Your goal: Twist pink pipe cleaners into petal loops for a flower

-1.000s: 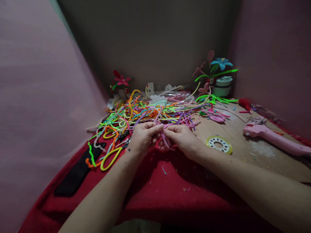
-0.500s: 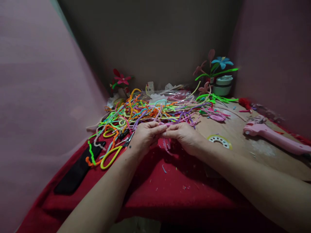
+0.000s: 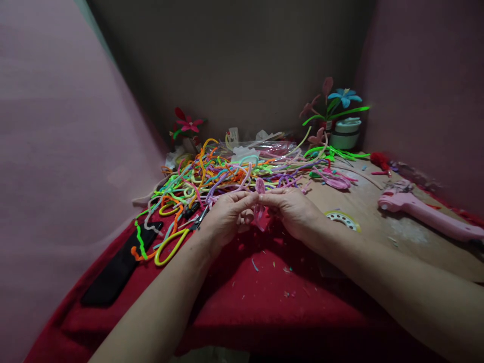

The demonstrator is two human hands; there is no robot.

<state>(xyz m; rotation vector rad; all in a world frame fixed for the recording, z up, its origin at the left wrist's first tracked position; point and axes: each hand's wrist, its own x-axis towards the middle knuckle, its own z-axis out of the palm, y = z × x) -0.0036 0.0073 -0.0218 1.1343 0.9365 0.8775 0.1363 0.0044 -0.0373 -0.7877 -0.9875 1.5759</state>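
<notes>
Pink bundle (image 3: 259,186) has swung upright, your left hand (image 3: 230,210) and right hand (image 3: 290,207) pinched closed on it, inward of the front edge of the table (image 3: 234,302); you're apparently reorienting it.

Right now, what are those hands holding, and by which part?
A pink bundle: the left hand and right hand pinch it partway down, below its top end.

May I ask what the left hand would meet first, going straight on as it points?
Past the pink bundle it pinches, the left hand likely meets the right hand first, though depth is unclear.
</notes>
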